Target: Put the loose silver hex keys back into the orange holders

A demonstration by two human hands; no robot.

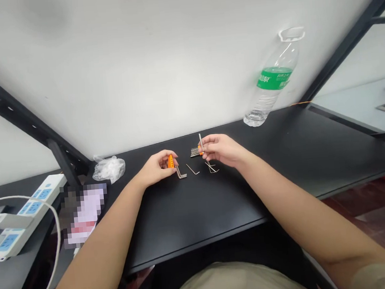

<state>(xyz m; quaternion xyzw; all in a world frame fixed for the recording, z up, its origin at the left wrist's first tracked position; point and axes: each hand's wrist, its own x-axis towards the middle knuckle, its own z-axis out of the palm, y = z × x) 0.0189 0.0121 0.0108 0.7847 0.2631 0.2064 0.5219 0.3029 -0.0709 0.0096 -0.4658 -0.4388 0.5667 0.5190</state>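
My left hand (157,167) is closed around an orange hex key holder (170,161) with a row of holes facing right. Just beside its fingertips, an L-shaped hex key (182,176) rests on the black table (198,207). My right hand (220,149) pinches a silver hex key (200,140), whose long end points up. Partly hidden behind those fingers is a bunch of hex keys (194,152) with a bit of orange at its right end. A thin hex key (192,169) lies between my hands, and several more (212,167) lie crossed below my right hand.
A large water bottle (270,86) with a green label stands by the white wall at the back right. Crumpled clear plastic (109,169) lies at the left. A power strip (30,212) and white cable (56,228) are farther left. Black metal frame bars flank the table.
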